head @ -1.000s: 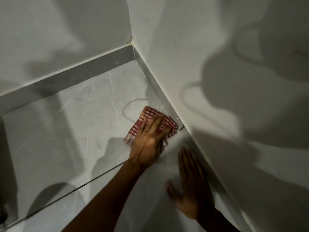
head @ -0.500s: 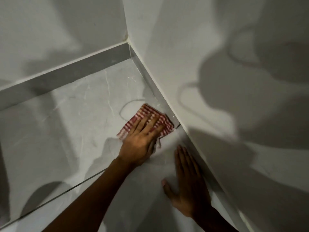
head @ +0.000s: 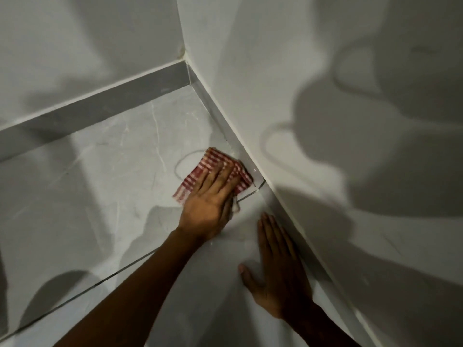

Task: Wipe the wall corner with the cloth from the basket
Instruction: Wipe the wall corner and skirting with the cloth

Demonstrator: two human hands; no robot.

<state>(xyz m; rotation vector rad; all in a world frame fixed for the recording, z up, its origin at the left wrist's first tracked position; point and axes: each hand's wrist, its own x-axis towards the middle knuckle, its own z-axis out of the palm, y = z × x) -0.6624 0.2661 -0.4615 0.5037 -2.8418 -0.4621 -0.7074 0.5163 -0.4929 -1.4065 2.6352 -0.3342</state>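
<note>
From the head view, your left hand (head: 209,200) presses the red checked cloth (head: 213,172) flat on the floor (head: 100,184) beside the skirting (head: 225,131), fingers extended over it; your right hand (head: 278,274) lies open-palmed on the floor, grasping nothing

The floor (head: 105,196) under me is pale grey marble-look tile with faint white veins, split by a dark grout line running diagonally from lower left toward the right-hand skirting. A grey skirting strip (head: 95,113) borders it along both walls up to the corner. The red-and-white checked cloth (head: 200,171) lies flat on the tile, just beside the right skirting. My left hand (head: 213,199) presses down on the cloth, fingers spread. My right hand (head: 278,271) rests palm-down on bare tile, close along the skirting.
</note>
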